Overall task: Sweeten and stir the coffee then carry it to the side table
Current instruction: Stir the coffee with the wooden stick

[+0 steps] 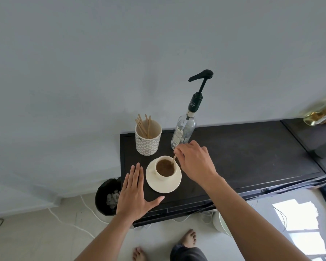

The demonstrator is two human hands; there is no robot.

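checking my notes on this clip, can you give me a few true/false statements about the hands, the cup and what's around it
1. The right hand holds a wooden stirrer dipped in the coffee cup. True.
2. The left hand grips the cup's handle. False: it lies flat and open on the dark table, beside the saucer.
3. The cup stands on the saucer. True.
4. The pump bottle lies on its side. False: it stands upright behind the cup.
5. The patterned holder is empty. False: it holds several wooden stirrers.
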